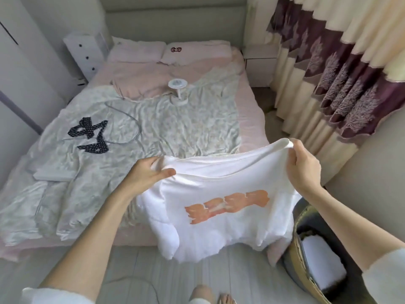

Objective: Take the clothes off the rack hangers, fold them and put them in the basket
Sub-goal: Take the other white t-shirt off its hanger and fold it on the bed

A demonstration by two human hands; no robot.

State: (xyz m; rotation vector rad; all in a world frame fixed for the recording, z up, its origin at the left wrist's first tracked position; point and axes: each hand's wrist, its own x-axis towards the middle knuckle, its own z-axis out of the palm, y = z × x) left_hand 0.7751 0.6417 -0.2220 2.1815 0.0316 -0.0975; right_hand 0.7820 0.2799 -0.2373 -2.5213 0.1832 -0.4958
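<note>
A white T-shirt (219,189) with an orange print on its front hangs spread in the air over the foot of the bed. My left hand (146,174) is shut on its left shoulder and my right hand (304,165) pinches its right shoulder, higher up. The shirt's hem dangles just above the floor. At the lower right stands the basket (300,270), dark inside with a yellowish rim, holding a folded white garment (322,264). No rack or hangers are in view.
The bed (252,110) carries a crumpled pale quilt, a dark dotted garment (89,137), a small white fan (178,91) with a cable, and a flat white box (54,172). Curtains (341,80) hang at the right. A white drawer unit (85,55) stands at the back left.
</note>
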